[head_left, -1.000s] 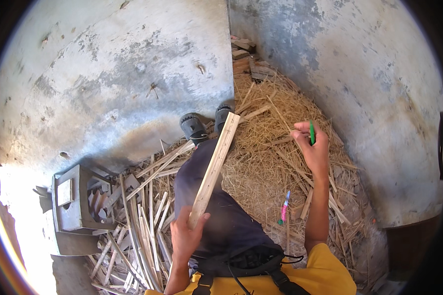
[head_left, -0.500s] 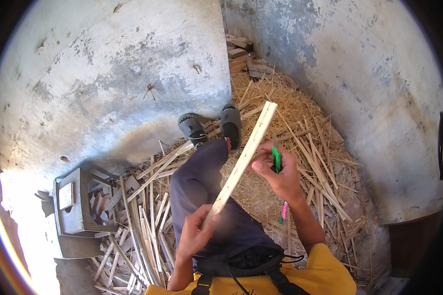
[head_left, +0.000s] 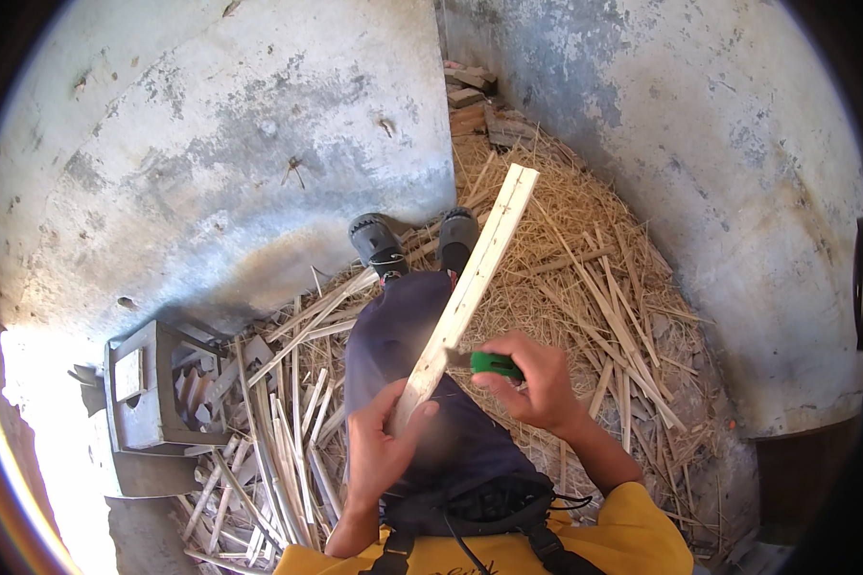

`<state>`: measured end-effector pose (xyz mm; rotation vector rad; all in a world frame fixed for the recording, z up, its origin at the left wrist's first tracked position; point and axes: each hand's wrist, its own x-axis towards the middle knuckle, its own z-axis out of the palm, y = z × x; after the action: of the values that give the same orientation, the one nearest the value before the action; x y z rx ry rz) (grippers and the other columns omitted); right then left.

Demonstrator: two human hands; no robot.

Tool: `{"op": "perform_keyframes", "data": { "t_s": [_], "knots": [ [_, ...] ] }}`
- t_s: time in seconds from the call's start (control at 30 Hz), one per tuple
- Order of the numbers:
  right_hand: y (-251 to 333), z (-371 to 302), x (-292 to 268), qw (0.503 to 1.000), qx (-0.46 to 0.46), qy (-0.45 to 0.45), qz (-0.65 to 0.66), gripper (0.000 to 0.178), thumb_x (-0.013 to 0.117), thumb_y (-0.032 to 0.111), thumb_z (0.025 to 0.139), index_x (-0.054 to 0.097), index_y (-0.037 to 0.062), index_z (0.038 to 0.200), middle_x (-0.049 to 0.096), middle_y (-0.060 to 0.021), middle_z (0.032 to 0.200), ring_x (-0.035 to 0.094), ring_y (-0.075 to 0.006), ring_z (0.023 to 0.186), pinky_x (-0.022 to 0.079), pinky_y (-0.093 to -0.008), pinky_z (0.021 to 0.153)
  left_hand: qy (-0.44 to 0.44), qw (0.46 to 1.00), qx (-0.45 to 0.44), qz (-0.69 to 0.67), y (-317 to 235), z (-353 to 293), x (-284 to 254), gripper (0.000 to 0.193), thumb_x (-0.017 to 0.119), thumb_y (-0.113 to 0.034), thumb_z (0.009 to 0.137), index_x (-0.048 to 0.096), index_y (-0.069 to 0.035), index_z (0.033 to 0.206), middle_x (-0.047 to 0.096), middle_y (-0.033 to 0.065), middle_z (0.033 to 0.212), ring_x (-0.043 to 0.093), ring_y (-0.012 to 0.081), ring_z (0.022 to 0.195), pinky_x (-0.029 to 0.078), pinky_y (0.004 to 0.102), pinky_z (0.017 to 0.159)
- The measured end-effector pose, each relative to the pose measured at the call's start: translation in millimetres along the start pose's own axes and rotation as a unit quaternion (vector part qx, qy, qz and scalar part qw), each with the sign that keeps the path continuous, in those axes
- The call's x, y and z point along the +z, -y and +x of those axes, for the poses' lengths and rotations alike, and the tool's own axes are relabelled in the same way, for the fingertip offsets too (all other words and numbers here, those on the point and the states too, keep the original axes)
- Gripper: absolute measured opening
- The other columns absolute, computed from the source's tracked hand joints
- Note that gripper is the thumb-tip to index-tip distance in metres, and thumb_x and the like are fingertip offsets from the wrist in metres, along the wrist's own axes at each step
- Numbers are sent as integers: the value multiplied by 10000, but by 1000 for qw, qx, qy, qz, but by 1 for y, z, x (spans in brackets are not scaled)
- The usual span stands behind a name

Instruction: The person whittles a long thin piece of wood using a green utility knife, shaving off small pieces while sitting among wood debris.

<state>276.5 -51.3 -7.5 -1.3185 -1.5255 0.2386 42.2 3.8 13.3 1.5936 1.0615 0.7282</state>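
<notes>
A long pale wooden strip (head_left: pixel 481 266) slants up and away over my lap, with a row of small dark marks along its face. Its near end is gripped by my left hand (head_left: pixel 382 436), thumb on one side and fingers around the other. My right hand (head_left: pixel 537 383) is closed around a green-handled utility knife (head_left: pixel 496 365). The knife's dark blade points left and meets, or nearly meets, the strip's right edge a little beyond my left hand. Whether it cuts into the wood I cannot tell.
Loose wooden sticks (head_left: pixel 273 450) are heaped at left. More sticks (head_left: pixel 609 307) and straw (head_left: pixel 566 230) cover the floor at right. A grey box-like frame (head_left: pixel 144 422) stands at far left. Worn walls (head_left: pixel 288 144) close in ahead; my shoes (head_left: pixel 379 240) rest near their corner.
My right hand has moved down and left and turned the knife from upright to pointing at the strip. The strip has shifted slightly, its far end rising higher in view.
</notes>
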Motion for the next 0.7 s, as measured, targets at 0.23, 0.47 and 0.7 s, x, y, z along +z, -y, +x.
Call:
{"op": "perform_keyframes", "data": {
  "t_s": [0.23, 0.47, 0.7],
  "knots": [
    [6, -6, 11, 993, -53, 6, -106, 335, 851, 288, 911, 770, 105, 1179, 708, -38, 829, 686, -215, 625, 532, -355, 547, -28, 998, 54, 27, 0, 4, 5, 358, 850, -133, 935, 737, 60, 1215, 801, 144, 966, 688, 90, 854, 567, 292, 759],
    [10, -10, 13, 990, -65, 16, -125, 349, 845, 291, 909, 798, 133, 1217, 689, -22, 800, 659, -195, 589, 509, -346, 509, -18, 999, 41, -10, 4, 5, 7, 334, 832, -119, 949, 731, 67, 1207, 802, 138, 989, 692, 95, 896, 565, 289, 793],
    [13, -12, 16, 989, -60, 1, -135, 348, 845, 281, 902, 803, 139, 1217, 686, -17, 779, 650, -193, 577, 504, -347, 507, -2, 998, 29, -63, 19, 4, 8, 311, 808, -108, 971, 720, 77, 1206, 782, 90, 960, 649, 67, 893, 537, 259, 768]
  ]
}}
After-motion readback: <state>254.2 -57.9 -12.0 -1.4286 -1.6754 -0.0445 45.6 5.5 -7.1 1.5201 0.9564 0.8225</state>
